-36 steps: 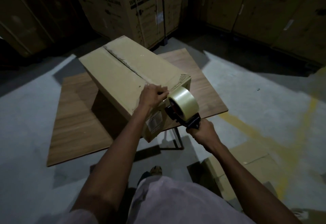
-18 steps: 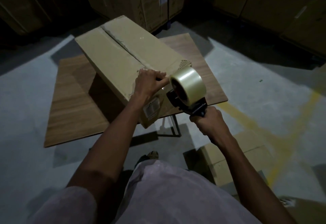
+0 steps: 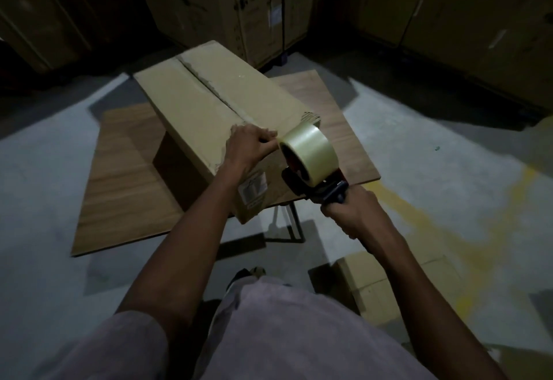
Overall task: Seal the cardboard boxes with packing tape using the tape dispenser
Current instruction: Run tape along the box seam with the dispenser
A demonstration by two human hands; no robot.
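Note:
A long cardboard box [image 3: 191, 107] lies on a wooden table top [image 3: 125, 188], its centre seam running away from me. My left hand [image 3: 248, 149] presses on the box's near top edge, fingers pinched at the tape's loose end beside the roll. My right hand [image 3: 350, 215] grips the dark handle of the tape dispenser [image 3: 317, 182], which carries a roll of clear tape [image 3: 308, 149] held against the near end of the box. Whether tape lies on the seam is hard to tell in the dim light.
Tall printed cartons [image 3: 227, 5] stand behind the table, more of them at the right [image 3: 463, 20]. A small cardboard box [image 3: 371, 281] sits on the concrete floor by my right leg. Metal table legs [image 3: 287, 224] show under the near edge. Yellow paint [image 3: 425, 218] marks the floor.
The view has shifted a little. My left hand stays pinched at the tape's end on the box's near edge, and the dispenser has stayed at that same end.

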